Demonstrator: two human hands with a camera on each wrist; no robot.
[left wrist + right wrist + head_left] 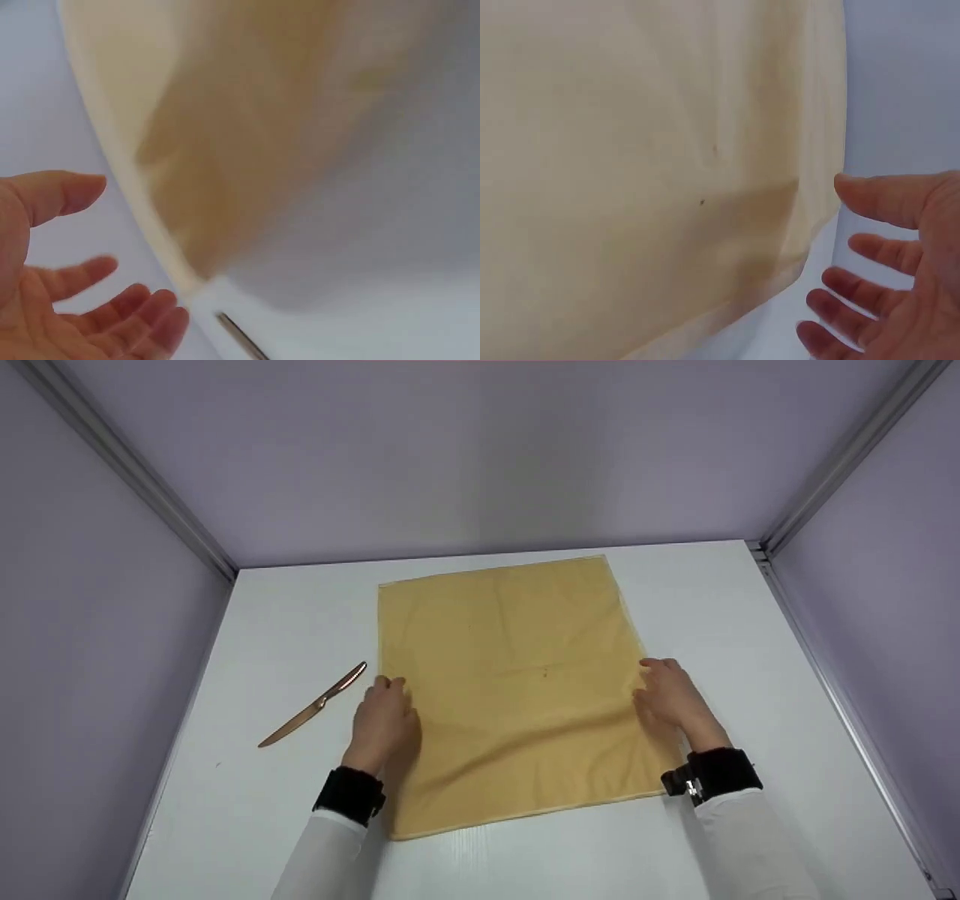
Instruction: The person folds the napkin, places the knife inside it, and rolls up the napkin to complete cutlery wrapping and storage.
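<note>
Square yellow cloth napkin (517,690) lies flat at mid-desk, nearer the far edge of the white desk (750,607). Left hand (384,720) rests at its left edge, right hand (671,697) at its right edge; wrist views show both with fingers spread, gripping nothing. Likely smoothing, ahead of a fold; next move calls for pinching an edge. Rose-gold table knife (315,705) lies left of the napkin, apart.

One yellow cloth (510,682), one knife (315,705), two hands — left hand (384,718) and right hand (671,694) — on one white table (750,622).
</note>
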